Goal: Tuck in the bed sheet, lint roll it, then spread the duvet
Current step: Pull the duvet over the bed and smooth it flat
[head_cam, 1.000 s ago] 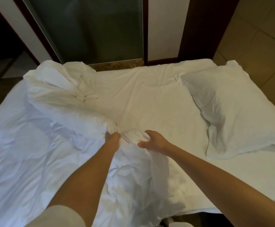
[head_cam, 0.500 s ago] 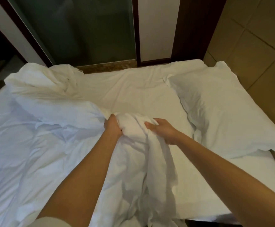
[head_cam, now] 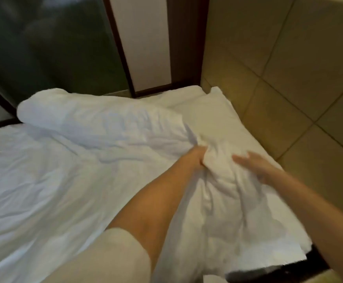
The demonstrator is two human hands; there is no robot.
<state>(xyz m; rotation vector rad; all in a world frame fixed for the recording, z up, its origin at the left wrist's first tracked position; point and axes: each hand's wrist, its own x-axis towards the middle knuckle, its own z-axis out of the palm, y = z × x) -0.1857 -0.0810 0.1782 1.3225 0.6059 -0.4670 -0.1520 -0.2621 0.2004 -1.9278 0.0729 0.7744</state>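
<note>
A white duvet point(head_cam: 105, 129) lies crumpled over most of the bed, with a rolled fold along its far edge. My left hand point(head_cam: 197, 158) is clenched on a bunch of the duvet near the bed's right side. My right hand point(head_cam: 254, 164) is blurred and lies just to the right with its fingers spread on the duvet, gripping nothing. A white pillow point(head_cam: 217, 107) shows at the far right corner, partly covered by the duvet. A narrow strip of white bed sheet point(head_cam: 166, 98) shows at the far edge.
A beige tiled wall point(head_cam: 289, 78) runs close along the bed's right side. Behind the bed stand a dark glass panel point(head_cam: 44, 41) and a dark wooden frame point(head_cam: 187, 37). A dark gap point(head_cam: 272, 266) shows below the bed's near right corner.
Both hands have carried the bunched duvet to the right, over the pillow. My right hand has let go and spread its fingers. The view has swung right.
</note>
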